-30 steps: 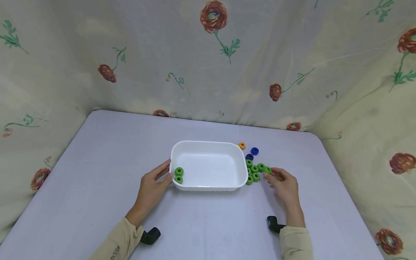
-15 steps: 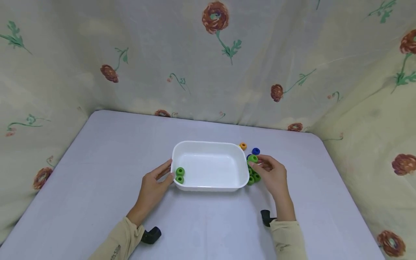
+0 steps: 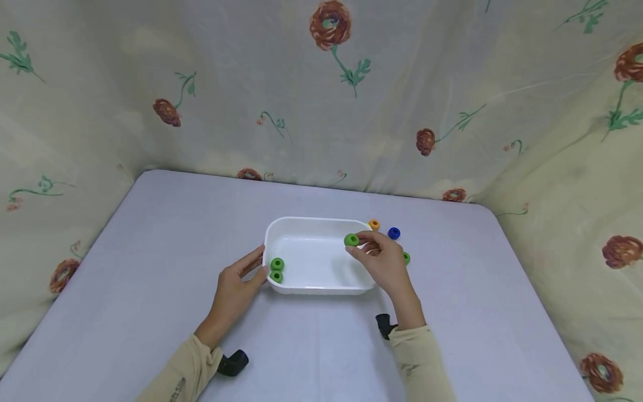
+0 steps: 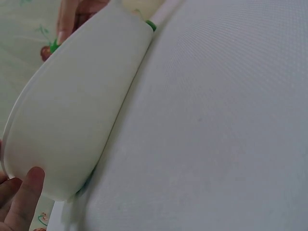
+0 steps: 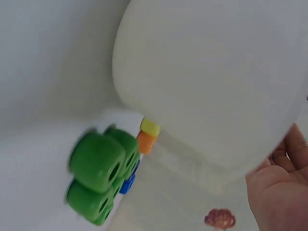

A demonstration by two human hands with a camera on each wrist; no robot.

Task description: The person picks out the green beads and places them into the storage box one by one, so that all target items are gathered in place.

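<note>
A white rectangular tray [image 3: 316, 265] sits mid-table. Two green beads [image 3: 277, 264] with holes lie against its left wall. My left hand [image 3: 233, 293] grips the tray's left end; in the left wrist view a fingertip [image 4: 34, 180] presses its outer wall. Over the tray's right part, my right hand [image 3: 384, 262] pinches another green bead [image 3: 351, 240] between thumb and fingertips. From the right wrist, the tray's outside [image 5: 207, 82] blocks the sight of that bead, and only part of the hand [image 5: 281, 192] shows.
Several green beads [image 5: 96, 161] cluster on the table right of the tray, mostly hidden behind my right hand in the head view. An orange bead [image 3: 374, 224] and a blue bead [image 3: 394, 233] lie near the tray's far right corner, with a yellow one [image 5: 150, 127] beside them.
My right hand has lifted the green bead from the cluster and carried it left over the tray's right side. The left hand and tray stay put.
</note>
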